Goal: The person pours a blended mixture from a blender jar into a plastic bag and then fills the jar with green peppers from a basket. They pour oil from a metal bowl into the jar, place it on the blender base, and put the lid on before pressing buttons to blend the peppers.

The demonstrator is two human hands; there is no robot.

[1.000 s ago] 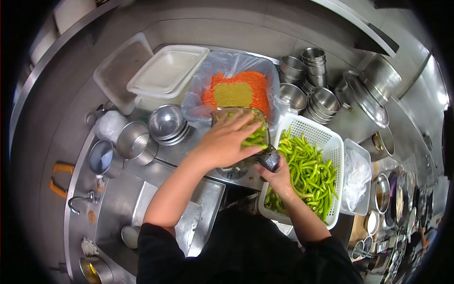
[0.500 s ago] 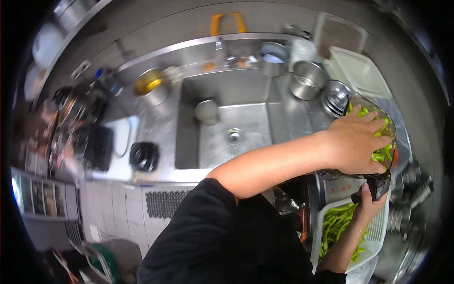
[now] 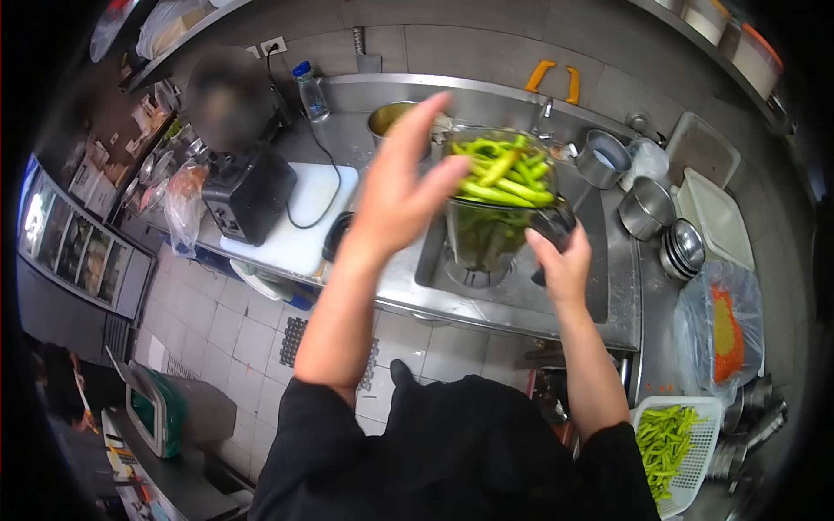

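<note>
- Steel counter with 1 sink (image 3: pixel 573 291), 1 black blender base (image 3: pixel 249 195) on 1 white board (image 3: pixel 304 221).
- 1 jar (image 3: pixel 499 204) of green chilies over the sink.
- Right hand (image 3: pixel 560 265) clamped on its handle.
- Left hand (image 3: pixel 400 191) open, fingers spread, beside the jar.

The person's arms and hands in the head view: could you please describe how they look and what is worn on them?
Both hands, the left hand and the right hand, are bare: no gloves, rings, watch or bands show. The forearms are uncovered. Black sleeves of a dark top begin around the elbows and run up to the shoulders. No markings or logos can be made out on the fabric.
</note>
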